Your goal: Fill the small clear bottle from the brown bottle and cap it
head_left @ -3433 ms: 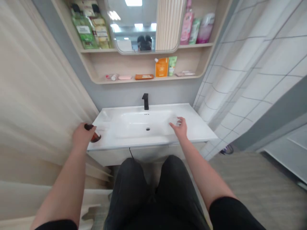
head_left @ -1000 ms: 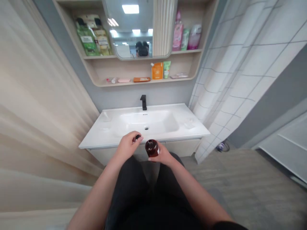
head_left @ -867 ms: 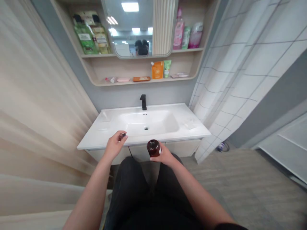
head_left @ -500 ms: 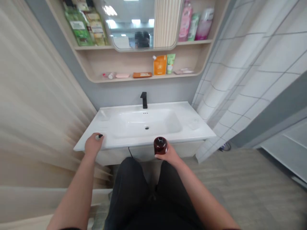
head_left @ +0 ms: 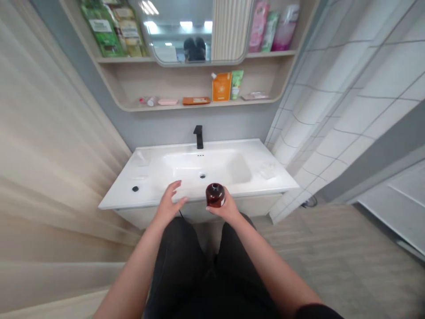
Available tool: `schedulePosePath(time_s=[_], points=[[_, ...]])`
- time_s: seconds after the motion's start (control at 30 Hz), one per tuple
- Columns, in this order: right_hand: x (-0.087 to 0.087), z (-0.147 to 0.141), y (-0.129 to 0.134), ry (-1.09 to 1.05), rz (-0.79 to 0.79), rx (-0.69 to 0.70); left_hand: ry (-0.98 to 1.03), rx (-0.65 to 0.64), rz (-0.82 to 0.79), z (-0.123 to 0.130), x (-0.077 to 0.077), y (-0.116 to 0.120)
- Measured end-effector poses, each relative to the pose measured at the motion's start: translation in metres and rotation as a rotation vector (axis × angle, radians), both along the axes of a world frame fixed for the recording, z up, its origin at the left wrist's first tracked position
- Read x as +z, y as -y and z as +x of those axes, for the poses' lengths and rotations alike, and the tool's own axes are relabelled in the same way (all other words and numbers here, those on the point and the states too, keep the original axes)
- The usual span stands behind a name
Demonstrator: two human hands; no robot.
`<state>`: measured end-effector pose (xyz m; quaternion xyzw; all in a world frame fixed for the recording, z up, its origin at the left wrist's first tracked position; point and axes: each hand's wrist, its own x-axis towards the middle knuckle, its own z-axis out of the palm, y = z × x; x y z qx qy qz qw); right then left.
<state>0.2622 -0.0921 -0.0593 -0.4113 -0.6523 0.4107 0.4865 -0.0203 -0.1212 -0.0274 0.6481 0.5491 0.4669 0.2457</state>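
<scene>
Fingers of the left hand [head_left: 167,209] spread wide, holding nothing; those of the right hand [head_left: 229,208] curl round the brown bottle [head_left: 215,196], just below centre. Open-necked, it is best held upright; the dark cap [head_left: 135,188] lies middle left.

Grips a glossy, round, dark-brown bottle [head_left: 214,198] in the bare right hand [head_left: 229,209], near a smooth white counter [head_left: 117,195]. Holds the bare left hand [head_left: 168,206], loosely spread, near the bottle. Has a small, round black cap [head_left: 135,188] on the counter's left end.
</scene>
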Motion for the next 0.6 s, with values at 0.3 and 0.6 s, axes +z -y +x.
schedulePosePath(time_s=[0.3, 0.6], points=[[0.016, -0.046, -0.006, -0.004, 0.117, 0.041, 0.215, -0.037, -0.114, 0.094, 0.009, -0.012], [0.029, 0.066, -0.033, 0.15, 0.09, -0.236, 0.106, 0.106, -0.08, 0.04, 0.007, -0.055]])
